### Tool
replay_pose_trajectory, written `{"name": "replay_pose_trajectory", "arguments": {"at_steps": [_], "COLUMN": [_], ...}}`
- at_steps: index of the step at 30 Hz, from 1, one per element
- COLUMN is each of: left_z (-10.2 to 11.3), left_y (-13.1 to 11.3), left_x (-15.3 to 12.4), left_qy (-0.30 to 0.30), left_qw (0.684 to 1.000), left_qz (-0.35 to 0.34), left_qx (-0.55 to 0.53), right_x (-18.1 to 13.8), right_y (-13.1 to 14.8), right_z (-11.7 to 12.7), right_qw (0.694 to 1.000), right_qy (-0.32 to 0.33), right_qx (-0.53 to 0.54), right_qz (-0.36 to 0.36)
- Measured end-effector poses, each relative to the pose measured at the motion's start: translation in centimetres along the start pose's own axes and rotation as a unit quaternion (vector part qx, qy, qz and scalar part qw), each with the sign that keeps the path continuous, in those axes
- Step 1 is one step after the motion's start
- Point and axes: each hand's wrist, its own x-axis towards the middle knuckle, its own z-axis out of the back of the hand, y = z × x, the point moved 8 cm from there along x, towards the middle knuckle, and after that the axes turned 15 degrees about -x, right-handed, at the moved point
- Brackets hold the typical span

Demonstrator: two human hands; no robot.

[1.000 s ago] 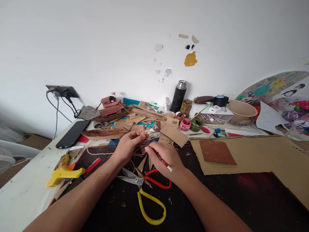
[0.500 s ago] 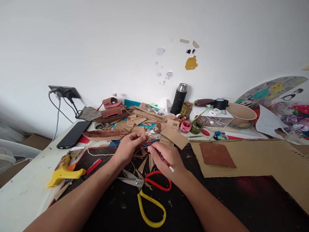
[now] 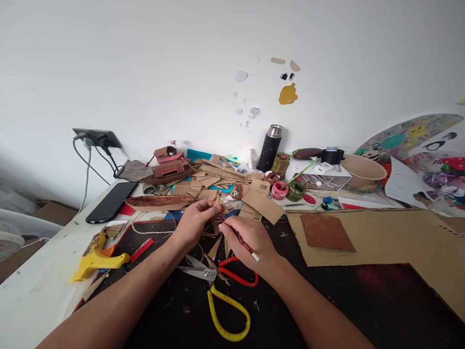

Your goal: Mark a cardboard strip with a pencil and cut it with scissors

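Note:
My left hand (image 3: 196, 219) pinches a small brown cardboard piece (image 3: 219, 199) between thumb and fingers, which cover most of it. In my right hand (image 3: 254, 235) is a red and black pencil (image 3: 247, 248), its white end pointing back toward me and its tip up at the cardboard piece. Whether the tip touches it I cannot tell. Open scissors (image 3: 209, 275), with one red and one yellow handle, lie below my hands on the dark mat (image 3: 181, 315). Cardboard slivers and string (image 3: 152, 232) lie around my fingers.
A yellow glue gun (image 3: 98, 261) and a black phone (image 3: 111, 202) lie on the left. Behind my hands are a cardboard boat hull (image 3: 160, 202), a scrap pile (image 3: 218, 172), a black flask (image 3: 269, 148) and paint jars (image 3: 279, 191). A large cardboard sheet (image 3: 385, 240) covers the right.
My right hand has shifted slightly left with the pencil. The left hand and the cardboard piece have moved only a little. Everything on the table stays in place.

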Motion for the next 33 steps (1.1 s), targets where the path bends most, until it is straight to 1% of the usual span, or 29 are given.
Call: {"name": "replay_pose_trajectory", "arguments": {"at_steps": [5, 11, 13, 16, 19, 21, 23, 27, 33], "left_z": [0.1, 0.3, 0.4, 0.5, 0.4, 0.2, 0.0, -0.3, -0.6], "left_y": [-0.2, -0.6, -0.6, -0.5, -0.7, -0.7, -0.7, -0.4, -0.3], "left_x": [-0.1, 0.1, 0.2, 0.2, 0.2, 0.1, 0.0, -0.2, -0.4], "left_qy": [-0.004, -0.009, -0.011, -0.017, -0.014, -0.006, 0.002, 0.01, 0.019], "left_qw": [1.0, 1.0, 1.0, 1.0, 0.999, 0.999, 0.999, 0.999, 0.999], "left_qz": [-0.002, -0.014, -0.016, -0.018, -0.024, -0.026, -0.024, -0.007, 0.009], "left_qx": [0.005, 0.003, -0.001, -0.016, -0.022, -0.02, -0.022, -0.038, -0.048], "right_x": [0.0, 0.0, 0.0, -0.2, -0.4, -0.4, -0.3, -0.4, -0.5], "right_y": [0.2, 0.1, -0.4, -1.8, -3.4, -4.2, -4.7, -5.1, -5.4], "right_z": [0.2, 1.0, 1.2, 1.2, 0.8, 0.5, 0.0, -1.0, -1.3], "right_qw": [1.0, 0.999, 0.998, 0.99, 0.968, 0.954, 0.949, 0.951, 0.949], "right_qy": [0.003, -0.03, -0.043, -0.053, -0.06, -0.059, -0.047, -0.021, -0.014], "right_qx": [0.0, 0.006, 0.028, 0.1, 0.194, 0.233, 0.246, 0.243, 0.246], "right_qz": [0.002, -0.008, -0.031, -0.09, -0.15, -0.178, -0.192, -0.19, -0.198]}}
